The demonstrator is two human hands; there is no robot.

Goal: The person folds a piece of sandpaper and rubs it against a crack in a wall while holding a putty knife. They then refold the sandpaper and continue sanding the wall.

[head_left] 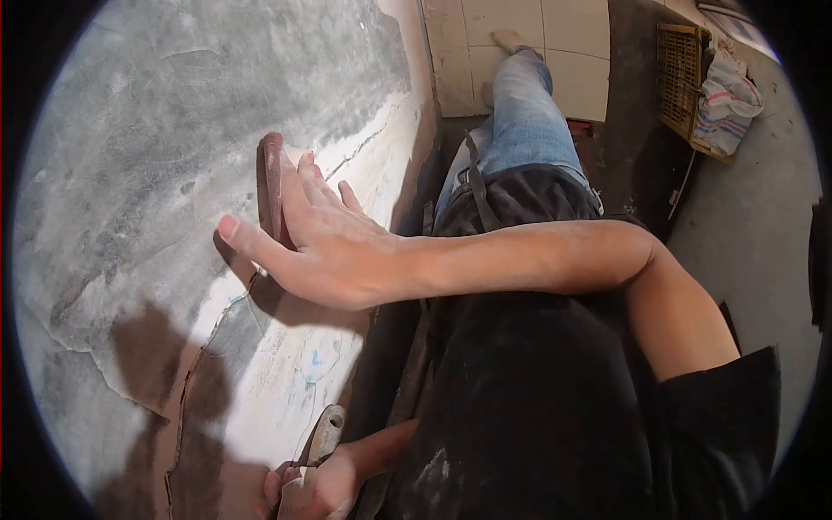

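Note:
My right hand (334,247) reaches across to the wall (217,95). Its thumb sticks out and its fingers lie spread along a reddish-brown flat piece (274,186), which it holds against the wall surface. Low in the view, my left hand (334,485) is closed around a scraper-like tool, partly hidden, with a pale handle (328,433) that has a hole at its end. Between the hands, a jagged crack (192,368) runs down the wall beside a whitish patch (295,373).
Light tiles (576,52) lie by my feet at the top. A yellow-brown plastic crate (679,78) with a striped white sack (728,100) stands at the upper right, on grey floor (754,225). Shadows fall on the wall's lower part.

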